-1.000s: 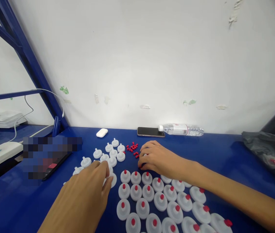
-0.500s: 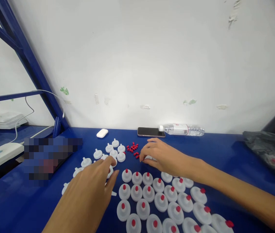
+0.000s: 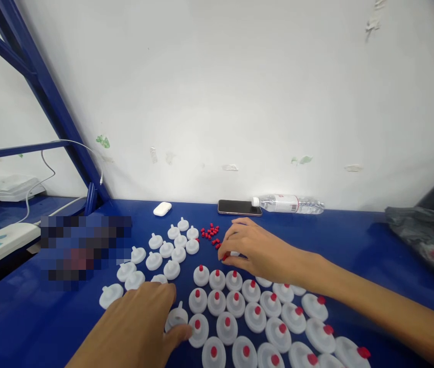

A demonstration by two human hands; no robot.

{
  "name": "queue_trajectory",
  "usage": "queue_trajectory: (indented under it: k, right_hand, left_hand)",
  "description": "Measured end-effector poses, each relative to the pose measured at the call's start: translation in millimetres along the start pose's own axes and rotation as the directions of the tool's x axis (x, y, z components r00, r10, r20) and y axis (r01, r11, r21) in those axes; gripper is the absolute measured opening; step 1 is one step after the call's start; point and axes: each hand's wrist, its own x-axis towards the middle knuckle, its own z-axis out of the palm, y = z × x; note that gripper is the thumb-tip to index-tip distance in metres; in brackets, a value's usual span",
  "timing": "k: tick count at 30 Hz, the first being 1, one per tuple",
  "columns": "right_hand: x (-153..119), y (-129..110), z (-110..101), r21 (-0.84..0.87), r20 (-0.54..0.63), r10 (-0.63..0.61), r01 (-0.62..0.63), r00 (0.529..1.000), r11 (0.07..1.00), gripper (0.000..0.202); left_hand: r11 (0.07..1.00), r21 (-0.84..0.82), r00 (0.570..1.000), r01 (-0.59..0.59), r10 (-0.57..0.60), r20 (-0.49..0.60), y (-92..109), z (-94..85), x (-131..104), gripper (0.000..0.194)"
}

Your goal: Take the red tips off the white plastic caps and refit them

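My right hand (image 3: 257, 250) reaches in over the blue table with thumb and fingertips pinched on a small red cap (image 3: 225, 256). Just beyond its fingertips lies a loose pile of red caps (image 3: 209, 232). Part of a white piece shows beneath the right hand. On the left, my left hand (image 3: 136, 324) hovers palm down, thumb spread from its fingers, nothing visibly held. Right beside it is a white disc with a spout (image 3: 176, 318), bare of any cap. Several more uncapped white discs (image 3: 154, 261) sit beyond it. Rows of red-capped discs (image 3: 235, 303) cover the front middle and right.
Along the wall lie a white earphone case (image 3: 162, 208), a dark phone (image 3: 240, 207) and a clear plastic bottle (image 3: 288, 203). A black plastic bag (image 3: 424, 235) is at the right. A white power strip (image 3: 4, 245) and blue frame post (image 3: 59, 92) stand left.
My left hand has drawn back toward me and opened, uncovering white discs; one uncapped disc now shows by its thumb. A red cap now shows at the right fingertips; that hand has barely moved.
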Motion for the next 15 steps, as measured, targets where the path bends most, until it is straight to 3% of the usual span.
queue_trajectory:
  k: [5, 8, 11, 15]
  right_hand:
    - [-1, -2, 0, -0.009, 0.015, 0.005, -0.005, 1.0, 1.0, 0.01]
    - [-1, -4, -2, 0.072, -0.041, 0.017, -0.014, 0.999, 0.997, 0.008]
    - [0, -9, -7, 0.273, -0.118, 0.095, -0.06, 0.989, 0.96, 0.005]
    - [3, -19, -16, 0.603, -0.14, 0.279, -0.141, 0.95, 0.785, 0.014]
  left_hand:
    - [0.997, 0.071, 0.999, -0.012, 0.008, 0.05, 9, -11.0, 3, 0.026]
    - [0.996, 0.093, 1.0, -0.004, 0.001, 0.029, 10, -18.8, 4, 0.03]
    - [0.999, 0.034, 0.998, -0.018, 0.02, -0.065, 9, -24.8, 4, 0.028]
    - [0.978, -0.065, 0.954, -0.197, 0.177, -0.241, 9, -29.6, 5, 0.031]
